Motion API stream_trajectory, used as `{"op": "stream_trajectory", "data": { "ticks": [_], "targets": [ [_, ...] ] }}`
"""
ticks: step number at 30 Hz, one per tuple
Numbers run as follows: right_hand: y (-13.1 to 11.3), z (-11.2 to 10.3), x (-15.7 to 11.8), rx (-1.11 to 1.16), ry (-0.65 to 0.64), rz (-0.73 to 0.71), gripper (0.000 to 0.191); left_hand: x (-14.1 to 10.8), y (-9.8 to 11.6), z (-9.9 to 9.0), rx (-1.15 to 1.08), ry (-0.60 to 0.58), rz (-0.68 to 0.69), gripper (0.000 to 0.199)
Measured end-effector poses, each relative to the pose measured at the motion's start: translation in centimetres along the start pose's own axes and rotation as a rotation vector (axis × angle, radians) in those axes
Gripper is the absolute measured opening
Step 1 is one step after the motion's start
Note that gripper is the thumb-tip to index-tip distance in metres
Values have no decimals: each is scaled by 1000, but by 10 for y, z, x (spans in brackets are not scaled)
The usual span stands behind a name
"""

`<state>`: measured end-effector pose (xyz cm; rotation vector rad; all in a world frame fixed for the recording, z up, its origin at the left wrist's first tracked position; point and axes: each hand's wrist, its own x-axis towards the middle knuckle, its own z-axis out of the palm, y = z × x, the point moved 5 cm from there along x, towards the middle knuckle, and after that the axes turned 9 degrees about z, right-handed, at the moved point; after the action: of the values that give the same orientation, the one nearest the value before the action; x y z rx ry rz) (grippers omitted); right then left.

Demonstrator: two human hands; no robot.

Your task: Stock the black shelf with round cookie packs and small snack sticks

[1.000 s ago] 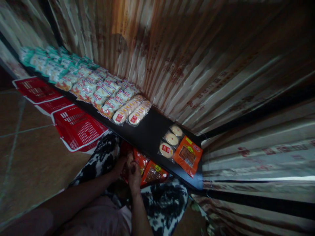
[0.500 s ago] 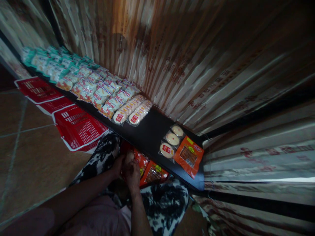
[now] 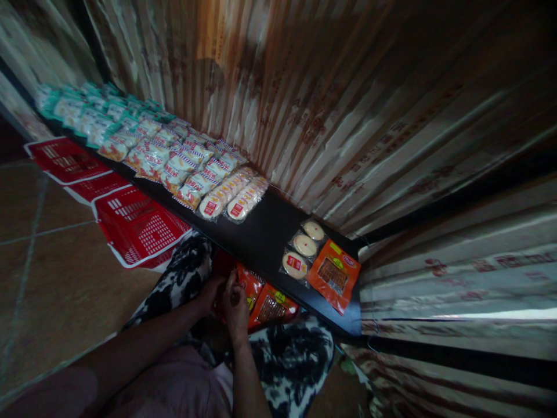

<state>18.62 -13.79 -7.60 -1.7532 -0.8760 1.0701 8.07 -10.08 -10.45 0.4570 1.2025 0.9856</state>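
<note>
Low between my knees, my left hand (image 3: 213, 292) and my right hand (image 3: 235, 302) are close together at the near edge of a black shelf board (image 3: 265, 229). The fingers of my right hand are curled inward. What they hold, if anything, is too dark to make out. My left hand's fingers are hidden in shadow. Right beside my hands, in a red container partly hidden below the board, lie orange snack packets (image 3: 273, 307) with a yellow label and a clear window. A similar orange packet (image 3: 334, 274) lies flat on the board's right end.
Wrapped round pastries (image 3: 305, 245) line up beside that packet. Further left stand two rows of wrapped round cakes (image 3: 243, 200), white-and-red snack bags (image 3: 180, 165) and green-and-white bags (image 3: 93, 113). Red printed bags (image 3: 143, 223) lie along the board's front. A pleated curtain (image 3: 304, 98) hangs behind.
My hands have shifted slightly against each other. The pale round shape seen between them earlier no longer shows. The goods on the board have not moved.
</note>
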Motion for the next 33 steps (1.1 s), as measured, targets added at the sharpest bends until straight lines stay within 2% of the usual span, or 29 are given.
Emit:
{"op": "stream_trajectory", "data": {
  "ticks": [5, 11, 17, 25, 33],
  "targets": [
    [0, -4, 0, -74, 32, 36, 15, -1, 5, 5, 20, -82, 77, 15],
    [0, -10, 0, 7, 59, 46, 25, -5, 8, 9, 34, -143, 98, 13],
    [1, -17, -1, -23, 134, 60, 33, -8, 8, 10, 47, -140, 74, 17],
    [2, -25, 0, -98, 259, 10, 46, -7, 3, 10, 37, -141, 24, 24],
    [2, -27, 2, -171, 242, 4, 55, -6, 7, 8, 60, -123, 75, 29]
  ]
}}
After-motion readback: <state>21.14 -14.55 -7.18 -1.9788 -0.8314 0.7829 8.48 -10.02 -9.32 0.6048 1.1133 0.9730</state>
